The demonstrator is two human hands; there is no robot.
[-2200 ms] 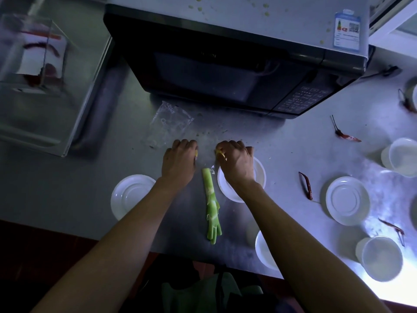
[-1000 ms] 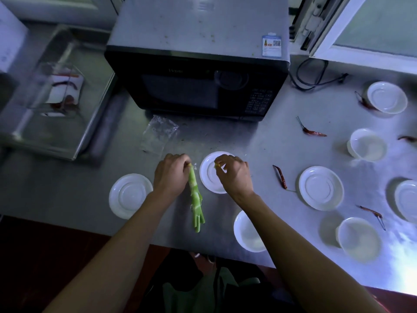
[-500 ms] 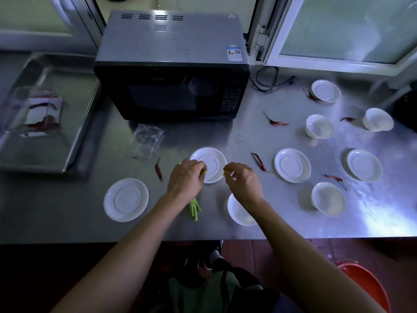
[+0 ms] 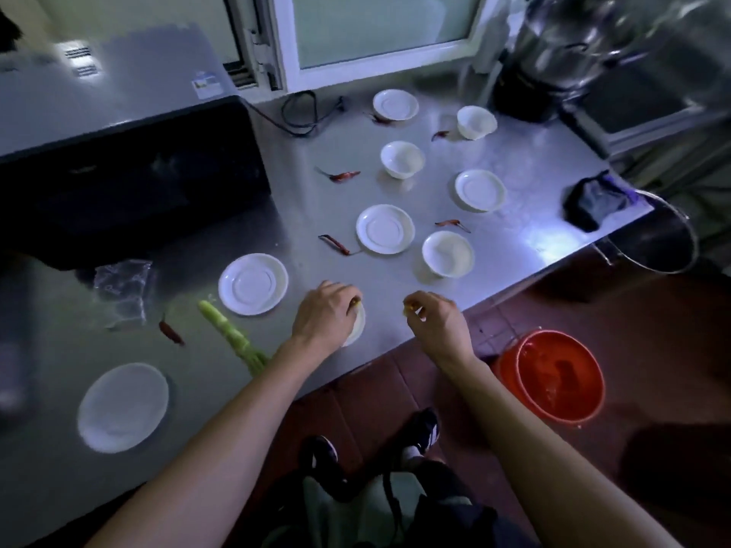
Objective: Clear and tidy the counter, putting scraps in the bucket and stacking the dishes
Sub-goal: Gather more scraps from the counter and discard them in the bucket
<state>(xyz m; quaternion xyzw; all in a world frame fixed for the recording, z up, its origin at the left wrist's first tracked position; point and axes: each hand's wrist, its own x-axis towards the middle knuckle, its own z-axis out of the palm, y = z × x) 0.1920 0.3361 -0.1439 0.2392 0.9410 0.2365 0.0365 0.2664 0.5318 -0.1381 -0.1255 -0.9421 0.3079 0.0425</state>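
Left hand (image 4: 325, 314) pinches yellow scrap (image 4: 357, 301) over bowl (image 4: 356, 326) | right hand (image 4: 435, 318) pinches scrap (image 4: 407, 308) near counter (image 4: 514, 215) edge | scraps likely light, soft: fingertip pinch suffices | bucket (image 4: 552, 375) on floor, right.

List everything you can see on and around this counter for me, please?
saucers: five, white, spread over the counter
bowls: three in plain view, white, right half; a fourth dish shows under the left hand
dried chillies: six, red, scattered among the dishes
green stalk: one, near the front edge
plastic bag: one, clear, by the microwave
microwave: one, black and silver, at the back left
bucket: one, red, on the floor
dark cloth: one, at the right corner
left hand: fingers pinch a yellow scrap
right hand: fingers pinch a yellow scrap
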